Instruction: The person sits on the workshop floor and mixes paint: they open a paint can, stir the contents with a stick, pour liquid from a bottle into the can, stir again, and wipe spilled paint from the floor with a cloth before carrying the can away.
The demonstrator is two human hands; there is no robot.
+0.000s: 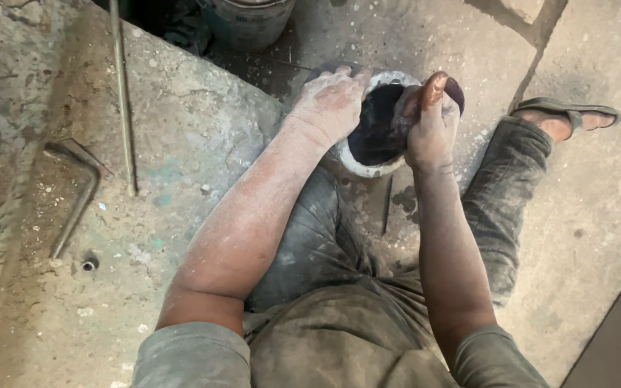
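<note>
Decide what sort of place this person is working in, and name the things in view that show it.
Probably a rough workshop or casting yard, with work done on the floor. The stained concrete floor carries a metal rod and a bent bar. Both dusty hands, left hand and right hand, grip a white-rimmed pot.

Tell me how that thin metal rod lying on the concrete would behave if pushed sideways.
The thin metal rod looks round and straight, so it would probably roll. It seems stiff, unlikely to flex. The rough concrete slab would likely stop it soon.
</note>
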